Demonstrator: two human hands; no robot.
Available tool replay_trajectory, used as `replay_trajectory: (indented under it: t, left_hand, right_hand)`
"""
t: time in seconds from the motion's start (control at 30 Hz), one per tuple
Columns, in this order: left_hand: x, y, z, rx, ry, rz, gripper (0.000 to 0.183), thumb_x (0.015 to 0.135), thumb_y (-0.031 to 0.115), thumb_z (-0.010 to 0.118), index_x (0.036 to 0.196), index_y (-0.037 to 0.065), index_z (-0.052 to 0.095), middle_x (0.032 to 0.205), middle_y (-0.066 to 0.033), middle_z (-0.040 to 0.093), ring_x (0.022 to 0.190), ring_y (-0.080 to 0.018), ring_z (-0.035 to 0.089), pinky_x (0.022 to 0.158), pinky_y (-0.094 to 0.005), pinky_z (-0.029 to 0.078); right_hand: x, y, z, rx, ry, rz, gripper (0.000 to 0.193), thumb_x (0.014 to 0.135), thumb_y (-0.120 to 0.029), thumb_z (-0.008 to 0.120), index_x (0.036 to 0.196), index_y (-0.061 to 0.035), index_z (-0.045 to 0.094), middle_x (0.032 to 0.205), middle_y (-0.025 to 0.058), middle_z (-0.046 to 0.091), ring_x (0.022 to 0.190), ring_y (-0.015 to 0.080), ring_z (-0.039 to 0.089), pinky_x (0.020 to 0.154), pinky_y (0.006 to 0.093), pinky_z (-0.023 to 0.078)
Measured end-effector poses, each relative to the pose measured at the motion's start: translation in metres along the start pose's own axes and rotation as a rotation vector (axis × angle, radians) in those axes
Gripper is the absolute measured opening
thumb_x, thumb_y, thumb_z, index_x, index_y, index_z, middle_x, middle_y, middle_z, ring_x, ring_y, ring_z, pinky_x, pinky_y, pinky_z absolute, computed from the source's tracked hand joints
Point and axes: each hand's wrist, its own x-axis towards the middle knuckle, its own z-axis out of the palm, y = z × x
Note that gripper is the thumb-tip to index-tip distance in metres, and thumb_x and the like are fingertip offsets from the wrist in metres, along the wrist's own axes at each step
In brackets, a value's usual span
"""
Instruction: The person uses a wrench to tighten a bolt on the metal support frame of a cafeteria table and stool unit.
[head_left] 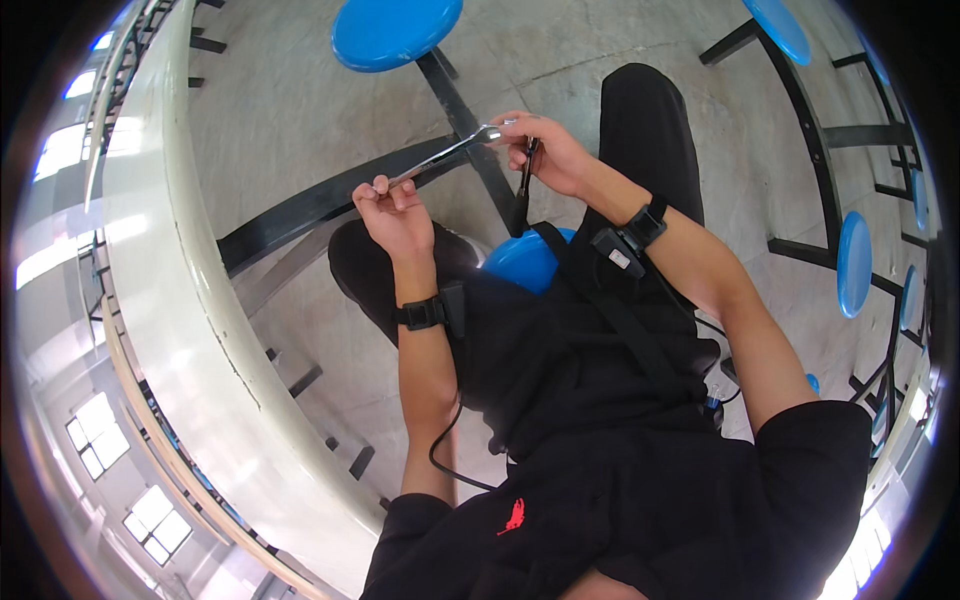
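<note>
Over the black metal frame, my left hand [397,218] pinches the near-left end of a long silver wrench [436,158]. The wrench slants up to the right, and its wider head lies at the fingers of my right hand [552,152]. That hand is closed around a tool with a black handle [523,190], which hangs downward below the fingers. Its upper end is mostly covered by my fingers, so I cannot make out its exact kind. Whether the wrench head touches this tool or only my fingers, I cannot tell.
Black metal beams [330,195] carry a round blue stool seat [395,32] ahead; another blue seat [527,262] shows between my legs. A long white tabletop [185,290] runs along my left. More blue stools [854,264] on black frames stand to the right.
</note>
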Motion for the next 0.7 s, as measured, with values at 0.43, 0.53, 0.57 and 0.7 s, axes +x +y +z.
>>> replay_trajectory:
  t: [0.43, 0.53, 0.57, 0.7]
  left_hand:
    - [0.007, -0.008, -0.010, 0.038, 0.041, -0.004, 0.011, 0.088, 0.008, 0.038, 0.086, 0.012, 0.048, 0.072, -0.0018, 0.049, 0.049, -0.0119, 0.037, 0.060, -0.0297, 0.039]
    - [0.010, -0.011, -0.009, -0.017, 0.070, -0.060, 0.017, 0.087, 0.008, 0.037, 0.089, 0.010, 0.054, 0.074, -0.0011, 0.053, 0.050, -0.0108, 0.038, 0.063, -0.0306, 0.041]
    - [0.012, -0.011, -0.009, -0.063, 0.100, -0.086, 0.016, 0.086, 0.009, 0.038, 0.088, 0.010, 0.054, 0.073, -0.0009, 0.052, 0.050, -0.0112, 0.038, 0.062, -0.0299, 0.040]
    - [0.022, -0.008, -0.012, -0.238, 0.114, -0.146, 0.014, 0.084, 0.012, 0.040, 0.088, 0.008, 0.053, 0.068, -0.0001, 0.050, 0.049, -0.0119, 0.036, 0.059, -0.0285, 0.036]
  right_hand:
    - [0.004, 0.008, -0.007, -0.273, 0.205, 0.112, 0.022, 0.076, -0.015, 0.065, 0.096, -0.0065, 0.059, 0.080, 0.0025, 0.063, 0.055, 0.0057, 0.050, 0.055, 0.0213, 0.042]
    - [0.007, 0.010, -0.010, -0.328, 0.232, 0.134, 0.019, 0.076, -0.014, 0.064, 0.093, -0.0060, 0.060, 0.076, 0.0020, 0.062, 0.054, 0.0058, 0.048, 0.053, 0.0212, 0.040]
    - [0.009, 0.012, -0.009, -0.361, 0.227, 0.114, 0.018, 0.076, -0.013, 0.063, 0.092, -0.0058, 0.060, 0.073, 0.0017, 0.061, 0.053, 0.0058, 0.047, 0.052, 0.0211, 0.039]
    - [0.017, 0.020, 0.006, -0.356, 0.286, 0.160, 0.015, 0.076, -0.012, 0.062, 0.089, -0.0051, 0.059, 0.069, 0.0018, 0.059, 0.052, 0.0056, 0.045, 0.049, 0.0199, 0.036]
